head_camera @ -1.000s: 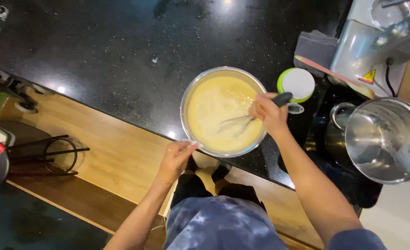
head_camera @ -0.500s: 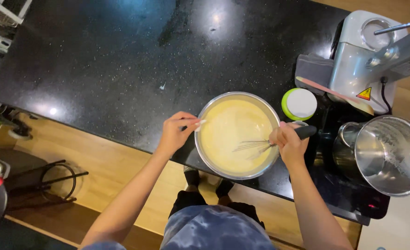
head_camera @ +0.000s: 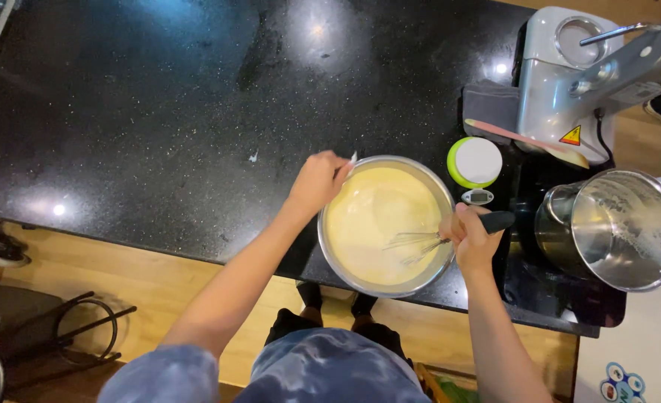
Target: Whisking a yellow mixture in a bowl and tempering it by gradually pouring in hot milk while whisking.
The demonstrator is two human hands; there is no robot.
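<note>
Head view, looking straight down: the right hand is closed in a fist around the black handle of a whisk, whose wire loops sit low in pale yellow batter. That grip keeps the handle nearly flat across the right side of the rim, so the wires reach into the liquid rather than standing above it. The left hand pinches the far left rim of the metal bowl, fingers curled over the edge and thumb outside, seemingly to keep the bowl from turning or sliding on the smooth surface. The bowl stands on the black worktop close to its near edge, right in front of the person, with both arms reaching it from below.

Just beyond the bowl's right rim sits a small round container with a green body and white lid, and beside that a little grey gadget too small to make out. At the right end of the worktop a tall steel pot, smeared inside with white residue, stands near the hand with the whisk. Behind it, at the far right corner, is a grey stand mixer with a folded dark cloth against its side.
</note>
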